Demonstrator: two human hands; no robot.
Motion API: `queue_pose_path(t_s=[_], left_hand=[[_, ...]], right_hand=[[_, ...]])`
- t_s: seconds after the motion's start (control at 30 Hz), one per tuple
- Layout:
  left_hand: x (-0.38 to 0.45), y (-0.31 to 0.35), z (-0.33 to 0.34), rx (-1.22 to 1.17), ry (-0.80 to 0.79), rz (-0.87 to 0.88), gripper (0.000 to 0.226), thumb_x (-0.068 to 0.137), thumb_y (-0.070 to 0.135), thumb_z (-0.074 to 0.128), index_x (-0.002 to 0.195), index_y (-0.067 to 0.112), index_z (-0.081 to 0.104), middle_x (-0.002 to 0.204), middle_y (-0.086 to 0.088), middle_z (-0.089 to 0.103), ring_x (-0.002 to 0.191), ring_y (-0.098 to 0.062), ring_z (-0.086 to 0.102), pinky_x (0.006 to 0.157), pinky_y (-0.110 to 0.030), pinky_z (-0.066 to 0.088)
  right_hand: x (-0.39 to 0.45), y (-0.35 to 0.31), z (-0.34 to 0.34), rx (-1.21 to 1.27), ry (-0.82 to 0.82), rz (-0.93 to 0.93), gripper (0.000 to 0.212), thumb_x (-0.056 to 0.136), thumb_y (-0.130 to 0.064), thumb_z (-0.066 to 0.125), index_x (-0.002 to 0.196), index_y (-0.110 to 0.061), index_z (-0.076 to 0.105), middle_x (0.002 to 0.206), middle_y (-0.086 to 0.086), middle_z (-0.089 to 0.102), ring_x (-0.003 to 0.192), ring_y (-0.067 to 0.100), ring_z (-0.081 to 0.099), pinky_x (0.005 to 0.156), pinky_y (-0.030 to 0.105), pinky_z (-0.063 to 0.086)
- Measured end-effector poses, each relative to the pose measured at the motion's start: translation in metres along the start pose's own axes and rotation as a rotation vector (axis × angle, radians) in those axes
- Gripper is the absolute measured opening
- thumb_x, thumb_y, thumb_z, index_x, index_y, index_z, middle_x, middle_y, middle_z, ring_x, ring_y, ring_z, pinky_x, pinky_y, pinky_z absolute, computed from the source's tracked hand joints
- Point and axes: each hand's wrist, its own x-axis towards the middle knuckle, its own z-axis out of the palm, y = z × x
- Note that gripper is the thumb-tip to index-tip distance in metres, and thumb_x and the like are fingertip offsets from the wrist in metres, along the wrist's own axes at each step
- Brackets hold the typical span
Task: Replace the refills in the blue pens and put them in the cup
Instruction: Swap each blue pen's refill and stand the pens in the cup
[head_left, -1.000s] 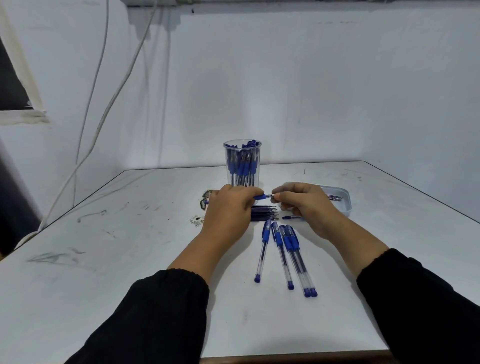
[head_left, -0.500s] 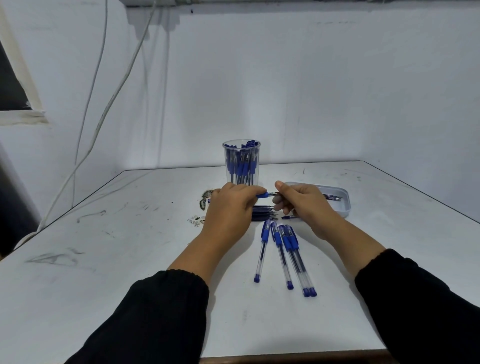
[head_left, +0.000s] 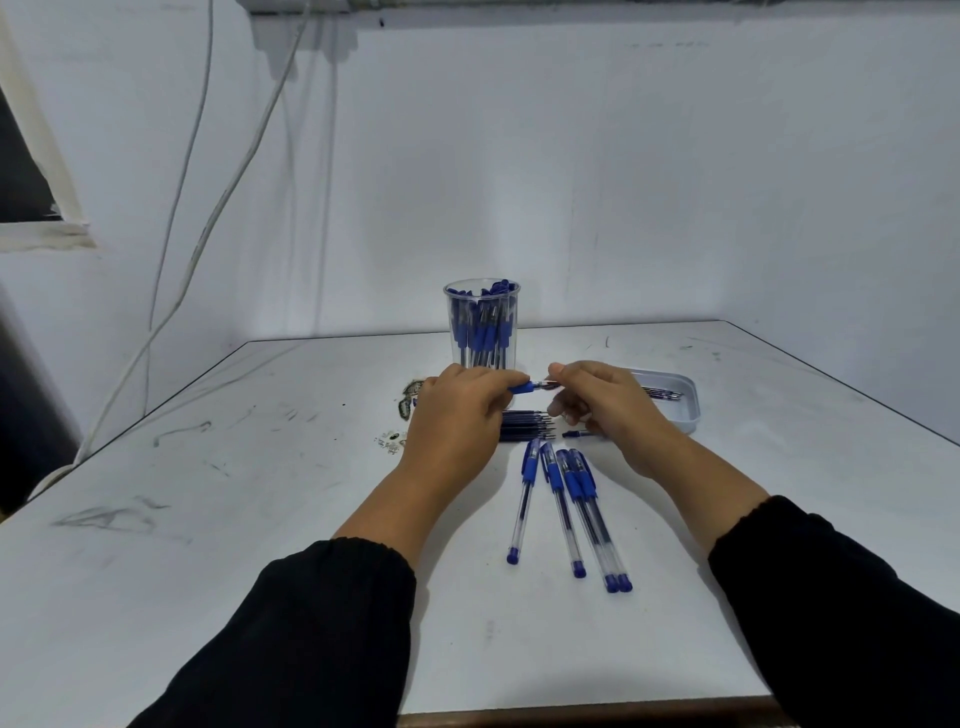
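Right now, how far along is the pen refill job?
Done: the clear cup already holds many blue pens. In hand: the left hand grips one pen while the right hand pinches its tip end. Left: four pens lie on the table, with loose refills beside them.

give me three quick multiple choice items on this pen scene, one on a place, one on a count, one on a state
1. Where is the tray?
A. left of the cup
B. right of the cup
C. on the floor

2. How many pens lie capped near the table's front?
A. two
B. four
C. seven

3. What is the left hand doing?
A. gripping a pen
B. lying flat
C. lifting the cup

Key: 1 B, it sits right of the cup. 2 B, four pens lie fanned. 3 A, the left hand grips a pen; the right hand pinches its tip.
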Motion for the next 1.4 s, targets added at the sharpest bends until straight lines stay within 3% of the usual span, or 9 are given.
queue_pose_path(t_s=[0.07,0.13,0.27,0.37,0.53,0.77,0.97,1.2,1.4], left_hand=[[0.0001,-0.0005,-0.0001,-0.004,0.013,-0.005,0.030,0.095,0.013,0.051,0.119,0.026,0.064,0.111,0.006,0.067,0.102,-0.016,0.052,0.087,-0.033,0.033],[0.0001,-0.0009,-0.0004,-0.011,0.033,-0.002,0.025,0.094,0.019,0.054,0.116,0.025,0.066,0.108,0.006,0.068,0.101,-0.016,0.053,0.086,-0.033,0.033],[0.0000,-0.0012,-0.0008,-0.039,0.065,0.012,0.019,0.091,0.029,0.059,0.106,0.025,0.070,0.099,0.009,0.070,0.094,-0.014,0.056,0.087,-0.037,0.037],[-0.0002,-0.0003,-0.0013,-0.057,0.078,0.006,0.017,0.090,0.029,0.060,0.104,0.026,0.071,0.097,0.009,0.070,0.093,-0.014,0.056,0.088,-0.040,0.039],[-0.0001,0.0009,-0.0022,-0.076,0.100,0.010,0.016,0.090,0.026,0.061,0.102,0.025,0.071,0.094,0.008,0.071,0.090,-0.014,0.057,0.087,-0.040,0.039],[-0.0007,0.0016,-0.0003,-0.068,0.112,0.036,0.015,0.089,0.026,0.063,0.101,0.025,0.072,0.095,0.008,0.071,0.089,-0.014,0.057,0.086,-0.040,0.040],[-0.0003,0.0007,-0.0007,-0.061,0.128,0.042,0.016,0.089,0.026,0.062,0.102,0.023,0.071,0.095,0.007,0.071,0.089,-0.014,0.057,0.083,-0.038,0.039],[-0.0002,0.0012,0.0019,-0.033,0.122,0.092,0.017,0.089,0.027,0.063,0.103,0.023,0.071,0.096,0.008,0.071,0.090,-0.013,0.057,0.082,-0.033,0.036],[-0.0003,-0.0001,0.0009,-0.009,0.134,0.079,0.017,0.089,0.026,0.063,0.103,0.023,0.071,0.097,0.007,0.071,0.092,-0.015,0.057,0.083,-0.034,0.035]], right_hand=[[-0.0001,-0.0007,-0.0001,-0.002,-0.013,-0.016,0.007,0.093,-0.017,0.059,0.091,-0.014,0.065,0.069,0.003,0.067,0.059,0.011,0.051,0.046,0.011,0.039],[-0.0001,-0.0002,0.0003,-0.040,-0.017,-0.035,0.006,0.091,-0.015,0.061,0.087,-0.015,0.066,0.069,0.001,0.067,0.061,0.011,0.052,0.049,0.013,0.041],[-0.0002,0.0027,0.0026,-0.074,-0.030,-0.037,0.023,0.094,-0.027,0.059,0.077,-0.013,0.069,0.068,-0.002,0.068,0.062,0.010,0.052,0.056,0.016,0.041],[0.0007,0.0022,0.0028,-0.062,-0.026,-0.025,0.028,0.096,-0.033,0.056,0.083,-0.012,0.070,0.069,-0.001,0.068,0.061,0.008,0.052,0.054,0.014,0.041],[0.0007,0.0024,0.0004,-0.048,-0.048,-0.039,0.008,0.092,-0.018,0.062,0.088,-0.015,0.068,0.069,0.000,0.067,0.062,0.011,0.052,0.054,0.015,0.042],[0.0006,0.0038,0.0017,-0.116,-0.029,-0.042,0.040,0.097,-0.037,0.052,0.074,-0.011,0.072,0.071,-0.001,0.068,0.060,0.007,0.052,0.058,0.016,0.041],[0.0010,0.0030,0.0009,-0.076,-0.080,-0.063,0.010,0.092,-0.021,0.061,0.086,-0.017,0.067,0.071,0.000,0.067,0.065,0.013,0.052,0.062,0.024,0.044],[0.0014,0.0040,-0.0005,-0.142,-0.060,-0.077,0.037,0.096,-0.029,0.054,0.065,-0.014,0.068,0.070,-0.001,0.066,0.064,0.009,0.051,0.060,0.019,0.039],[0.0057,0.0084,-0.0045,-0.195,-0.061,-0.059,0.035,0.097,-0.038,0.052,0.076,-0.018,0.071,0.079,-0.004,0.070,0.073,0.010,0.058,0.069,0.025,0.047]])
